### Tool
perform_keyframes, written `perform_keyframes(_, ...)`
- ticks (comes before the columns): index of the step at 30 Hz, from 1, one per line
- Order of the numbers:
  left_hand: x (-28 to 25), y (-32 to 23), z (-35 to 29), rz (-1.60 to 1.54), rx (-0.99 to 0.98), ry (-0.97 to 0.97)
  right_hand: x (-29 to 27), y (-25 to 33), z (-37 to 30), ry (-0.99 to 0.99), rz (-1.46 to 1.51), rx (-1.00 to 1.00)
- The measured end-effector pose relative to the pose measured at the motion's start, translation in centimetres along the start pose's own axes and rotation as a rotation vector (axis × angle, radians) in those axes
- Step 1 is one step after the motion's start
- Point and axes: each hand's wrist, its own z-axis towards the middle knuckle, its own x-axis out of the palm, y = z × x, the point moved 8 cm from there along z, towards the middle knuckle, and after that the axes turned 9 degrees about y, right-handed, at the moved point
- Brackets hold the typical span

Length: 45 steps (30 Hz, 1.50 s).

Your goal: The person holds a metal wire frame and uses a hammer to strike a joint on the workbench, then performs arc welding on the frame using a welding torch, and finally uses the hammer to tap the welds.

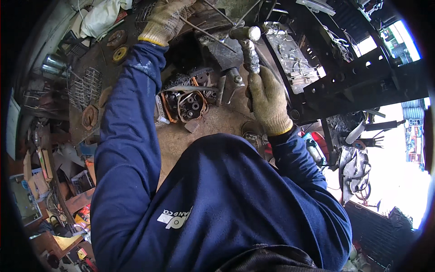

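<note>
In the upper left my left hand point(164, 21), in a knit work glove with a yellow cuff, is closed around a thin metal rod point(206, 34). The rod slants down to the right over a dark metal block point(222, 51); the fingertips are partly hidden near the top edge. My right hand point(268, 100), gloved the same way, grips a hammer point(250, 51) by its silvery, rough handle. The hammer's head is raised close to the rod's free end and apart from it. Below the block a vise screw and handle point(233, 80) stick out toward me.
Beneath the bench sits a crate point(183, 105) of greasy metal parts. Wire racks point(86, 88) and a yellow disc point(120, 54) lie on the left. A tray of thin rods point(297, 68) and a large black steel beam point(358, 84) are at the right.
</note>
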Motion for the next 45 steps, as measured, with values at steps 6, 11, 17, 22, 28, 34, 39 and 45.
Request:
perform_keyframes(6, -1.9, 0.9, -0.5, -0.047, 0.051, -0.078, 0.9, 0.4, 0.8, 0.031, -0.168, 0.02)
perform_keyframes(11, -1.9, 0.1, -0.7, -0.085, 0.09, -0.027, -0.2, 2.2, 0.6, -0.074, -0.09, -0.011)
perform_keyframes(17, -3.5, 0.9, -1.1, -0.114, 0.102, -0.154, -0.9, 2.5, 0.7, -0.1, -0.041, -0.009)
perform_keyframes(22, -4.4, 1.3, -1.3, -0.086, 0.068, -0.196, 0.3, 1.3, 1.4, -0.056, -0.098, 0.049)
perform_keyframes(28, -3.7, 0.9, -1.7, -0.094, 0.03, -0.161, -0.5, 3.9, 1.5, -0.098, -0.094, 0.005)
perform_keyframes(34, -2.8, 0.9, -1.4, -0.093, -0.016, -0.129, 0.0, 2.7, 2.4, -0.022, -0.44, 0.038)
perform_keyframes(39, -4.4, 0.5, -2.1, -0.021, 0.066, -0.129, -1.1, 4.9, 1.6, -0.103, -0.191, 0.091)
perform_keyframes(45, -4.8, 1.5, -1.4, -0.024, 0.034, -0.159, 0.1, 1.6, 2.3, -0.04, -0.268, 0.102)
